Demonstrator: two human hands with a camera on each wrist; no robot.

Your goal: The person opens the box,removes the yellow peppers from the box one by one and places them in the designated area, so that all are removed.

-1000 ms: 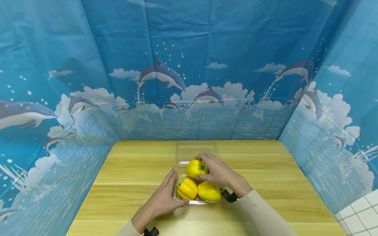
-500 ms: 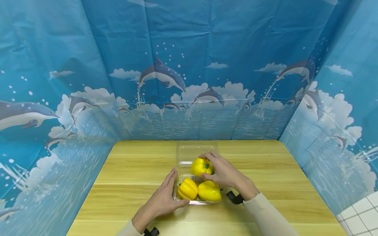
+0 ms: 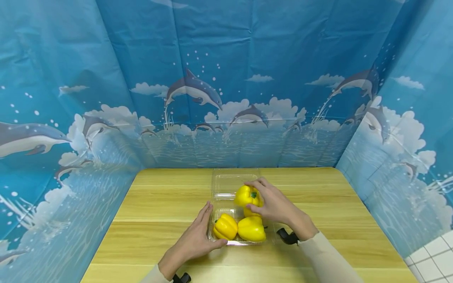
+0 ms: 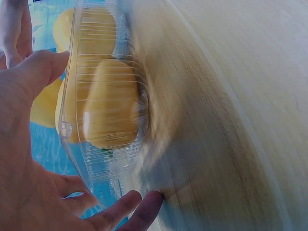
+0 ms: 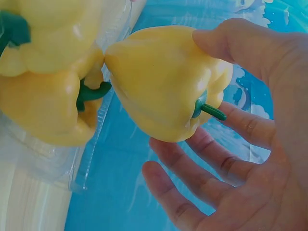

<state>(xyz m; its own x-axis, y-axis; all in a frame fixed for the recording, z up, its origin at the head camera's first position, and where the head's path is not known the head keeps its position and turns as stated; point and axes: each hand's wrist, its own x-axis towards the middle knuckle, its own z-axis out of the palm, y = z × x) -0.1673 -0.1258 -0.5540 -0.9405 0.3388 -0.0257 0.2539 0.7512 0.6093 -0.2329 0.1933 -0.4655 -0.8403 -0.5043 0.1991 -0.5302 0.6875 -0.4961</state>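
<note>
A clear plastic clamshell box (image 3: 230, 243) stands on the table with its lid (image 3: 236, 182) folded open to the back. Inside are a yellow bell pepper at front left (image 3: 225, 226), one at front right (image 3: 251, 228), and another behind them (image 3: 249, 212), partly hidden. My right hand (image 3: 274, 202) holds a further yellow bell pepper (image 5: 159, 82) over the back right part of the box, thumb on one side and fingers on the other. My left hand (image 3: 192, 237) spans the box's front left corner, fingers fairly straight; the left wrist view shows its thumb at the rim.
The wooden table (image 3: 159, 220) extends on both sides of the box. A blue curtain (image 3: 226, 145) printed with dolphins hangs along the back and both sides. White tiles (image 3: 429, 255) show at the lower right.
My right hand has moved right and slightly back with its bell pepper, uncovering part of another pepper beneath. My left hand has stayed at the box's corner.
</note>
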